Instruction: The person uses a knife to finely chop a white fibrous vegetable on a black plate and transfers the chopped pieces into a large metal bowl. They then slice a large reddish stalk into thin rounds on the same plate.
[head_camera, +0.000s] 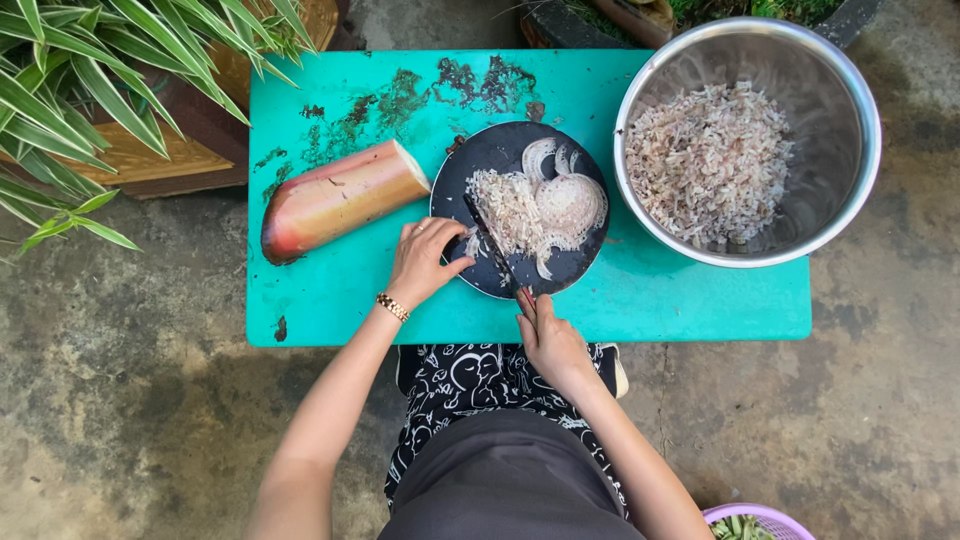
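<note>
Turquoise table (650, 300) on concrete. Steel bowl (845, 120) at its right end, heaped with shredded banana blossom. Cut banana blossom (335, 200) lies left, just beside a round dark board (500, 150) — slices (560, 200) and shreds on it. Right hand (550, 345) closed around a knife (495, 255), blade on the board. Left hand (420, 262) — fingers curled — rests on the board's left rim, holding nothing.

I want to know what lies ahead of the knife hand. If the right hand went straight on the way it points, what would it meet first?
Probably the shredded pile on the dark round board: the right hand points up-left along its knife.
</note>
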